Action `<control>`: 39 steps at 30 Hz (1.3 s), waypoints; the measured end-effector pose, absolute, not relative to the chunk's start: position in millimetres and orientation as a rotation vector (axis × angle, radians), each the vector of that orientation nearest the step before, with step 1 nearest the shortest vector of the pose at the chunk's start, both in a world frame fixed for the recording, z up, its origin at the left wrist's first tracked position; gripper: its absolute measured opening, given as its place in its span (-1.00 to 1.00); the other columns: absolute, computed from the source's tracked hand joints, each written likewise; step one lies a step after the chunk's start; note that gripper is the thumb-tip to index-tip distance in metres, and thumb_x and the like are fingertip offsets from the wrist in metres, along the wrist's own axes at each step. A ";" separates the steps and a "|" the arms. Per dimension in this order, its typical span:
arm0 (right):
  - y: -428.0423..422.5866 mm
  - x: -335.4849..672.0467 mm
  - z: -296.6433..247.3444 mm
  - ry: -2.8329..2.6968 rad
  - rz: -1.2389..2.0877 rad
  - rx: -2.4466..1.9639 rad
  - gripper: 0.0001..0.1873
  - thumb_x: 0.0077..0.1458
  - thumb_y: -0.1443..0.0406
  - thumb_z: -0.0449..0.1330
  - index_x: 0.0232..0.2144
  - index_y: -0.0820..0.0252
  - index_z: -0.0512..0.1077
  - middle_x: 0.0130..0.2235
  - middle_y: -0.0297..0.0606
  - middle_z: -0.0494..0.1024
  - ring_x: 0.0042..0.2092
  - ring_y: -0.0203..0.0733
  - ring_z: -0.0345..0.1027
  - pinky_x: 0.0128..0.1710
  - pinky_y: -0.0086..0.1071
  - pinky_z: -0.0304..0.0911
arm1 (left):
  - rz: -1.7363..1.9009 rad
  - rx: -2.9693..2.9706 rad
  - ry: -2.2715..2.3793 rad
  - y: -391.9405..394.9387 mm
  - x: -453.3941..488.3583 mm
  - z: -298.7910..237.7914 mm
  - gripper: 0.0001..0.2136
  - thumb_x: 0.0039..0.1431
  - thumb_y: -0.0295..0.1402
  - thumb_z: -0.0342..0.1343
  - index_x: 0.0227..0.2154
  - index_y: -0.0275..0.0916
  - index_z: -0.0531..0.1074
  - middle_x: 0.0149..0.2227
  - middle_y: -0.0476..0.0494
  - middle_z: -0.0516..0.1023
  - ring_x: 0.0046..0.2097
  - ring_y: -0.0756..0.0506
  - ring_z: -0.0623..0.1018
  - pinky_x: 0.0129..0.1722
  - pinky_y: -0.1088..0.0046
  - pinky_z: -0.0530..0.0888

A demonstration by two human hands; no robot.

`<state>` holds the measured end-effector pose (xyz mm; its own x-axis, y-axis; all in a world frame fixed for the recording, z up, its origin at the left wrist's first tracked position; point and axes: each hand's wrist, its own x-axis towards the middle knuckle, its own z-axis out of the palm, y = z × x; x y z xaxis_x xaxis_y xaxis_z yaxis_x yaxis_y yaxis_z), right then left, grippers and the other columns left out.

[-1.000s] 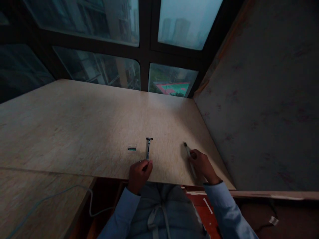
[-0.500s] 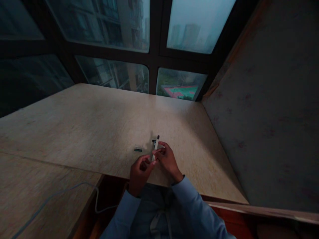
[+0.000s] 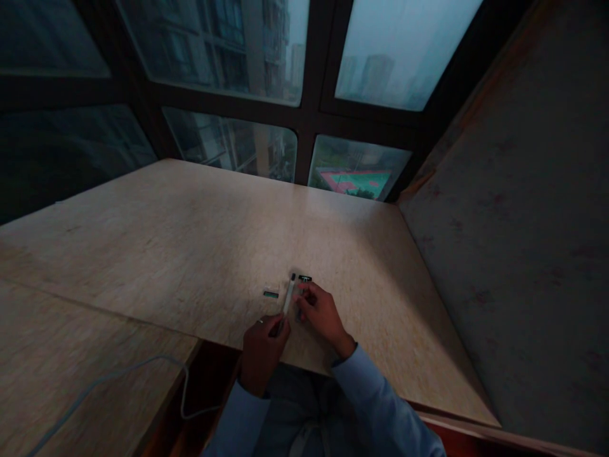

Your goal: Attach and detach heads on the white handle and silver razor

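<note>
My left hand (image 3: 261, 348) pinches the lower end of a thin white stick-like tool (image 3: 288, 294) that points away from me over the wooden tabletop (image 3: 190, 235). Just right of it, my right hand (image 3: 322, 311) has its fingers curled over the handle of a small razor; only the razor's black head (image 3: 305, 278) shows beyond the fingertips. A small dark cartridge (image 3: 271, 294) lies flat on the wood to the left of the white tool, untouched. Both sleeves are light blue.
A second wooden surface (image 3: 71, 374) sits lower on the left, with a pale cable (image 3: 143, 371) running across it and over its edge. A grey wall panel (image 3: 514, 254) bounds the table on the right. Dark-framed windows (image 3: 309, 120) stand behind it.
My right hand carried the white tool from the right side to the middle. My left hand, earlier on the razor's handle, now pinches the white tool, and my right hand sits over the razor.
</note>
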<state>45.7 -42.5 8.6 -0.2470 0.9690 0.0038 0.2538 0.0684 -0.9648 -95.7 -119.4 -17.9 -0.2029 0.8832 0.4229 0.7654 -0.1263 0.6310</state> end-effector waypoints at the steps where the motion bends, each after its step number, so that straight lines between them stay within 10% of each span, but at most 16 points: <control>1: -41.9 50.0 8.0 -1.611 1.218 -1.233 -0.70 0.09 0.19 0.19 -0.15 0.21 0.46 -0.47 -0.37 0.44 -0.56 -0.31 0.32 -0.52 -0.43 0.24 | 1.195 1.918 1.995 -118.9 -95.3 -17.2 -0.81 0.18 -0.32 0.07 -0.39 -0.22 0.57 -0.44 -0.10 0.63 -0.43 -0.07 0.60 -0.38 0.46 0.46; 13: -42.8 113.1 -17.4 -1.502 1.263 -1.249 -0.67 0.08 0.08 0.23 -0.22 0.20 0.50 -0.48 -0.36 0.41 -0.53 -0.30 0.27 -0.53 -0.42 0.17 | 0.558 2.073 2.323 -106.8 -96.1 -9.5 -0.74 0.23 -0.21 0.06 -0.47 -0.16 0.54 -0.50 -0.08 0.60 -0.46 -0.13 0.58 -0.48 0.43 0.29; 39: -44.9 115.9 -8.2 -1.529 1.293 -1.183 -0.75 0.11 0.11 0.21 -0.28 0.14 0.51 -0.53 -0.38 0.42 -0.54 -0.27 0.29 -0.49 -0.39 0.20 | 0.810 2.256 2.442 -108.0 -98.2 -22.8 -0.79 0.25 -0.32 0.03 -0.33 -0.17 0.59 -0.35 -0.12 0.59 -0.39 -0.06 0.54 -0.53 0.50 0.25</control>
<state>115.9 -44.9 -8.2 -0.2492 0.9685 0.0018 0.1589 0.0427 -0.9864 -98.2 -108.0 -22.8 -0.1083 0.8572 0.5035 0.9882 0.0374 0.1488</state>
